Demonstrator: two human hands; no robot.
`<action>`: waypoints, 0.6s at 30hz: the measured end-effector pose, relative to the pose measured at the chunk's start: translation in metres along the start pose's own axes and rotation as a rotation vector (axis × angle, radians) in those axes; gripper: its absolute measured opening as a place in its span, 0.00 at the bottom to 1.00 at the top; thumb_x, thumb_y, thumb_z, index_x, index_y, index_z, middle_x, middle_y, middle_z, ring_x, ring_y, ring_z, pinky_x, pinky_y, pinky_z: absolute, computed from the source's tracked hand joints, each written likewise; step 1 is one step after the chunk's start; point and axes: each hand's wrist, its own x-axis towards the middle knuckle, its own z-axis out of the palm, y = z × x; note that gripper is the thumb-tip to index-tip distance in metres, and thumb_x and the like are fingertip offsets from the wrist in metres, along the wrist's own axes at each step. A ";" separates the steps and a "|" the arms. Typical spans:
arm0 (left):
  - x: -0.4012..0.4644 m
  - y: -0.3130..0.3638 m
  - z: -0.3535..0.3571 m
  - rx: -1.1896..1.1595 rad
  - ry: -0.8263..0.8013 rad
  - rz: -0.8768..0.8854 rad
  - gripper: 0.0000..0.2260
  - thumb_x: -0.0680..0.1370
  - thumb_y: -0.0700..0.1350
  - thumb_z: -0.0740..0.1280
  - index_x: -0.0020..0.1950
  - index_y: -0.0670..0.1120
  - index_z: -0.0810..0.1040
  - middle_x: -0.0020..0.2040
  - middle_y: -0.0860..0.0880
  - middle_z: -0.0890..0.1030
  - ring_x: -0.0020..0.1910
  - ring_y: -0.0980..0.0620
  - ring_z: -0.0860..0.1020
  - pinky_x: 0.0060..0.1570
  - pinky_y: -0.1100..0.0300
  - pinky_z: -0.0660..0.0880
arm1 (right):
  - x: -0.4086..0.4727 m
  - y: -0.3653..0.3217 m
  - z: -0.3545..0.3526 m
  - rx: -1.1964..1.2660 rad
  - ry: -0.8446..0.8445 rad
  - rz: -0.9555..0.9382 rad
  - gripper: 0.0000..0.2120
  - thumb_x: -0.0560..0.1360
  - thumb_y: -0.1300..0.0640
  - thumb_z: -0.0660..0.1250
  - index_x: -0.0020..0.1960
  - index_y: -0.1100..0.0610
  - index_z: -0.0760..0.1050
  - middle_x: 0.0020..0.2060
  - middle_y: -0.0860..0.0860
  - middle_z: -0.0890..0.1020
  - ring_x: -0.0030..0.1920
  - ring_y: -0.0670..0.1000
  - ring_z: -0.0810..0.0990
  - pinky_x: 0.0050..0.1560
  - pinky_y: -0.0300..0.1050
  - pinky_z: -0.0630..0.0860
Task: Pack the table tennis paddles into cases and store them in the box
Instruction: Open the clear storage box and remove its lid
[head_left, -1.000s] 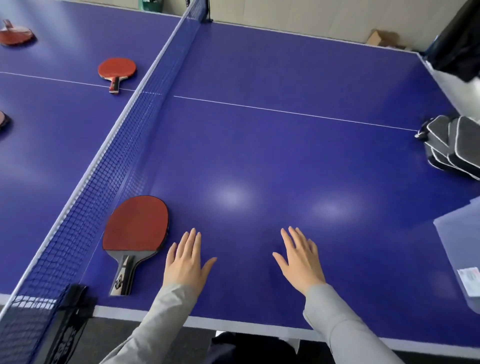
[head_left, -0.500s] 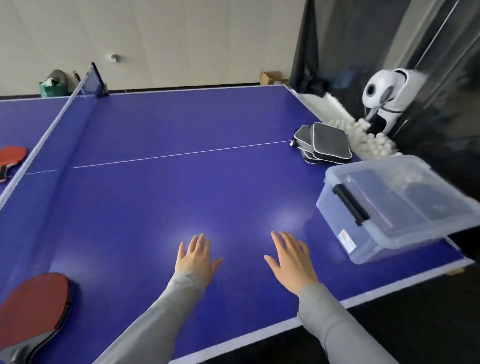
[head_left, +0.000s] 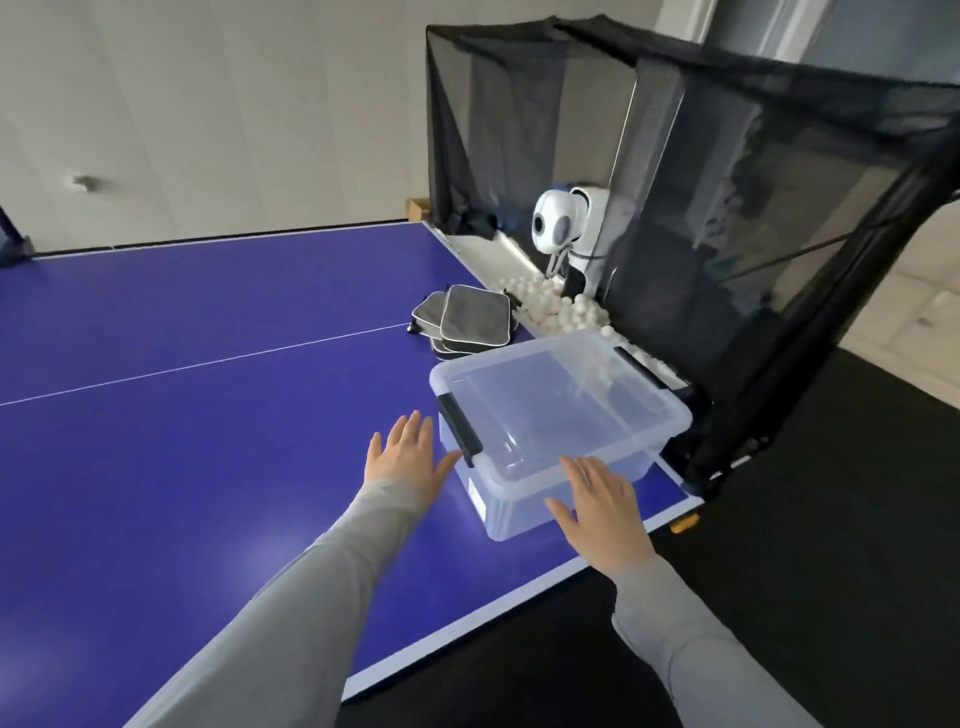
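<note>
Both hands are being held out flat with the fingers spread, and nothing is being gripped by either of them. The left hand is being kept over the blue desk, just beside the left wall of the box; its thumb is reaching toward the black latch, but it cannot be told whether the latch is being touched. The right hand is being held at the near right corner of the box, in front of its rim. Whether it is touching the plastic cannot be told either.

The clear plastic box is being seen with its lid closed, near the right end of the desk. A small pile of dark cases with white edging is lying on the desk just beyond the box, on its far side. Further to the right, many white balls are lying in a tray under a black catch net, where a white ball machine is standing.
</note>
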 end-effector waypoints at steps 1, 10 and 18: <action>0.007 0.010 0.000 0.000 0.003 0.003 0.31 0.79 0.63 0.48 0.77 0.47 0.51 0.79 0.51 0.51 0.77 0.51 0.48 0.75 0.49 0.47 | 0.004 0.012 -0.001 0.011 -0.009 0.010 0.28 0.80 0.42 0.52 0.76 0.53 0.52 0.74 0.51 0.61 0.75 0.52 0.57 0.72 0.50 0.58; 0.095 0.065 0.019 -0.024 -0.013 -0.045 0.31 0.80 0.63 0.48 0.77 0.47 0.50 0.79 0.51 0.49 0.77 0.52 0.48 0.75 0.49 0.48 | 0.090 0.082 -0.003 -0.008 -0.016 -0.023 0.28 0.81 0.43 0.51 0.76 0.54 0.52 0.73 0.50 0.61 0.75 0.51 0.56 0.72 0.50 0.56; 0.179 0.074 0.031 -0.007 -0.016 -0.165 0.31 0.80 0.63 0.47 0.77 0.46 0.50 0.79 0.50 0.49 0.77 0.51 0.48 0.75 0.50 0.49 | 0.201 0.114 -0.005 -0.047 -0.034 -0.080 0.29 0.81 0.42 0.51 0.77 0.54 0.52 0.73 0.50 0.61 0.75 0.50 0.57 0.71 0.50 0.59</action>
